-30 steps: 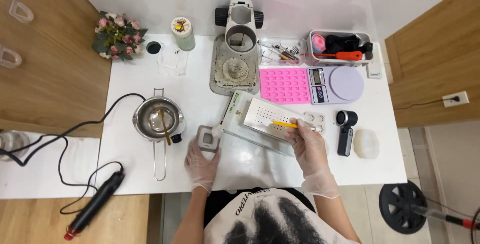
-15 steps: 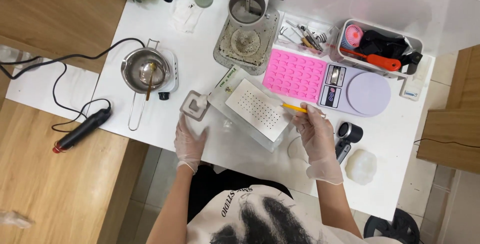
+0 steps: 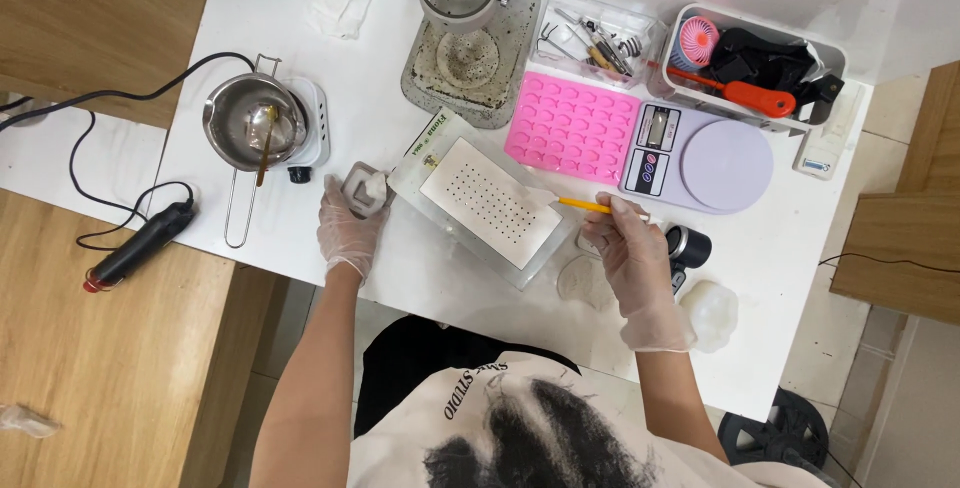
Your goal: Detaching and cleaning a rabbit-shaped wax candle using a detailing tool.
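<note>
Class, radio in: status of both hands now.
Left hand on small grey container. Right hand holds yellow stick at perforated white tray. Nothing between them.

Gloved hands hold a small mould (image 3: 362, 191) and yellow tool (image 3: 584, 205)

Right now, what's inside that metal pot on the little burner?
The metal pot holds a spoon leaning against its rim. The bottom looks shiny; whether any liquid lies there is unclear.

Both hands wear thin, see-through disposable gloves, the left hand (image 3: 350, 228) and the right hand (image 3: 635, 268) alike, each wrinkled and ending at the wrist. The forearms are uncovered (no sleeves reach them), and the white T-shirt (image 3: 520, 428) bears a black brushed print
</note>
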